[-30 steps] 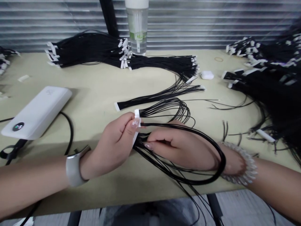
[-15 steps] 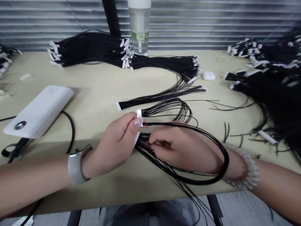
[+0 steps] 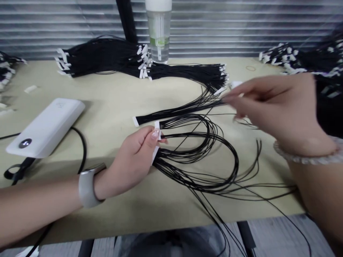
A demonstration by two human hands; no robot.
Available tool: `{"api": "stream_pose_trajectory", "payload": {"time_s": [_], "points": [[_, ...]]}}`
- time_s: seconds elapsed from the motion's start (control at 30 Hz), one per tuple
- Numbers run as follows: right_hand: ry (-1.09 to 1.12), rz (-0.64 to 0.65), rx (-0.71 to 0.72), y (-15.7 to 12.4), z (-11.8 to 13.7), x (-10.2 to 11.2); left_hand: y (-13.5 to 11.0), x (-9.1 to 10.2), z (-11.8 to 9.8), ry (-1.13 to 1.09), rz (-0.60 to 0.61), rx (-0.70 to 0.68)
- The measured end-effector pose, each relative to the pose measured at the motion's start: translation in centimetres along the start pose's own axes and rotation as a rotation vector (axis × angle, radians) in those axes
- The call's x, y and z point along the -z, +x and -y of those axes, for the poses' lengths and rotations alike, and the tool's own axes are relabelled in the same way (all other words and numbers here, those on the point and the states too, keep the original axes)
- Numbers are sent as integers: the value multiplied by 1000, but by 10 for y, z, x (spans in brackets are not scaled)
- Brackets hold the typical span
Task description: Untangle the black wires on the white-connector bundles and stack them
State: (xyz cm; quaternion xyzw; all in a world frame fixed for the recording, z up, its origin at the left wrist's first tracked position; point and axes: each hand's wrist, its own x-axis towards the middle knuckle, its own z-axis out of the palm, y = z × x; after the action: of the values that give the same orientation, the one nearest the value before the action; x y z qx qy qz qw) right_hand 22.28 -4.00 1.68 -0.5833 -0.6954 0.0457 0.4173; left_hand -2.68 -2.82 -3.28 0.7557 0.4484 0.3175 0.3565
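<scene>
My left hand (image 3: 138,153) is closed around the white connectors (image 3: 157,125) of a black wire harness, thumb pressed on top. From these connectors black wires (image 3: 233,157) loop out to the right and back, and several loose ends trail over the table's front edge. My right hand (image 3: 276,110) is raised to the right, thumb and fingertips pinched on a single black wire (image 3: 194,127) that slants down to the harness. Behind the loops lies another harness (image 3: 166,113) with a white connector at its left end; my right fingertips cover part of its right end.
A white power bank (image 3: 48,125) with a black cable lies at left. Bundles of finished-looking harnesses (image 3: 104,57) line the back, beside a clear bottle (image 3: 160,35). More black wire bundles (image 3: 327,60) pile up at right. A rubber band (image 3: 250,68) lies at the back.
My right hand has moved from beside the connectors up and to the right, drawing one wire out from the harness. My left hand has stayed nearly in place with its grip.
</scene>
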Motion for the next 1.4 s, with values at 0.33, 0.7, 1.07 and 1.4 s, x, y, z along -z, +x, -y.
{"api": "stream_pose_trajectory", "payload": {"time_s": [0.33, 0.7, 1.07, 1.4], "points": [[733, -439, -407, 16, -3, 6, -2, 1, -2, 10, 84, 15], [-95, 235, 283, -33, 45, -33, -2, 2, -2, 0, 121, 11], [-202, 193, 391, -40, 44, -47, -4, 5, -4, 16, 275, -114], [-342, 199, 518, -42, 45, -43, -4, 6, -6, 1, 303, -124]]}}
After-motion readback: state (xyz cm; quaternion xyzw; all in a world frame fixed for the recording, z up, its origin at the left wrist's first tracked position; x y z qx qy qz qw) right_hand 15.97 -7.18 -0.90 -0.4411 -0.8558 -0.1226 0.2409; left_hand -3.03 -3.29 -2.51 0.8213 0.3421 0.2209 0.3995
